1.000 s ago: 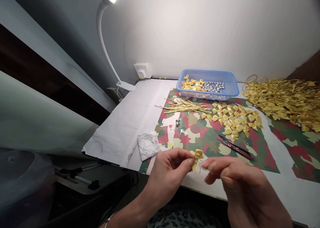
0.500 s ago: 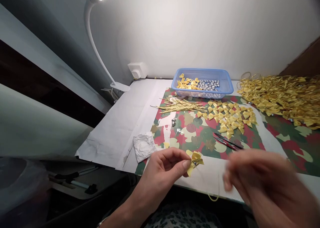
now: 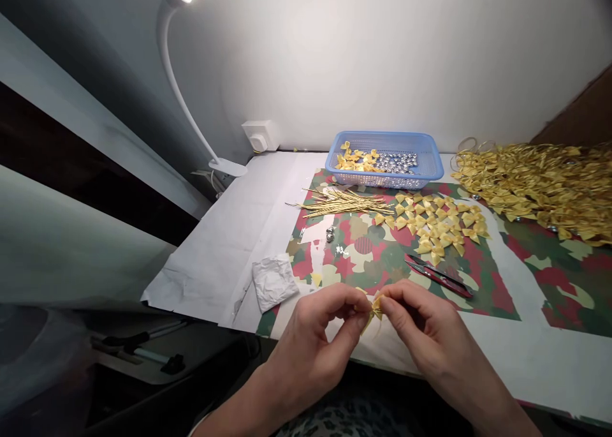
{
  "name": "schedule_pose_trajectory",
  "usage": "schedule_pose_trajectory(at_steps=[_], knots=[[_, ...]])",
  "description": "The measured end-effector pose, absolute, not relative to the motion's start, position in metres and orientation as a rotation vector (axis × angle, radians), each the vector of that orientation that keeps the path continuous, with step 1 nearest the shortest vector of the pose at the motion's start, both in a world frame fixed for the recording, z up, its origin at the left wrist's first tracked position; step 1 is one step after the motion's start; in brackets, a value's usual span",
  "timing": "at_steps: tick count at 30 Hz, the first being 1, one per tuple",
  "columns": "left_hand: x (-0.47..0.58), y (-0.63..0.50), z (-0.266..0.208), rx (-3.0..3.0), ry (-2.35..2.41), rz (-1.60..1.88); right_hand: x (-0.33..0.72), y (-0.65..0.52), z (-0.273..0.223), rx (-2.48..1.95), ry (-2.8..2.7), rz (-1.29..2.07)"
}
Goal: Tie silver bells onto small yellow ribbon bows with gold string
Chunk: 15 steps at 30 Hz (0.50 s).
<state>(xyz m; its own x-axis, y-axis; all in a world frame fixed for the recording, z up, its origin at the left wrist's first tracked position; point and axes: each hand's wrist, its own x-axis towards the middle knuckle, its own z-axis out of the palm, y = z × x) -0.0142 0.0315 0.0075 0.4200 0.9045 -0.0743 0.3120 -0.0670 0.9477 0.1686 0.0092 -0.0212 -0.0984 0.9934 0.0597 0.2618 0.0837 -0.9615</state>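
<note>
Between my two hands, just above the table's front edge, is a small yellow ribbon bow [image 3: 376,309]. My left hand [image 3: 326,332] pinches its left side between thumb and fingers. On its right side the thumb and fingers of my right hand [image 3: 425,328] are closed as well. The fingertips hide most of the bow. Beyond my right hand lies a pair of red-handled thread snips [image 3: 440,276]. Loose yellow bows [image 3: 433,223] are spread behind the snips, next to a bundle of gold cords [image 3: 347,203]. A few silver bells [image 3: 329,234] sit in front of the cords.
A blue basket [image 3: 433,169] with bows and silver bells stands at the back. A large heap of gold bows with cords [image 3: 549,188] fills the right rear. Crumpled white paper [image 3: 274,282] lies left of my hands. A lamp [image 3: 174,73] rises at the left.
My right hand, blurred and apart at the right before, has moved left to the bow and now grips it. My left hand has kept its pinch on the bow.
</note>
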Motion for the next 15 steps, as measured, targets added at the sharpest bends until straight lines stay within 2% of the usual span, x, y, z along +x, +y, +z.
schedule_pose_trajectory(at_steps=[15], knots=[[-0.021, 0.057, -0.015, 1.909, 1.189, 0.608, 0.194, 0.007, 0.018, -0.976, -0.882, 0.796]])
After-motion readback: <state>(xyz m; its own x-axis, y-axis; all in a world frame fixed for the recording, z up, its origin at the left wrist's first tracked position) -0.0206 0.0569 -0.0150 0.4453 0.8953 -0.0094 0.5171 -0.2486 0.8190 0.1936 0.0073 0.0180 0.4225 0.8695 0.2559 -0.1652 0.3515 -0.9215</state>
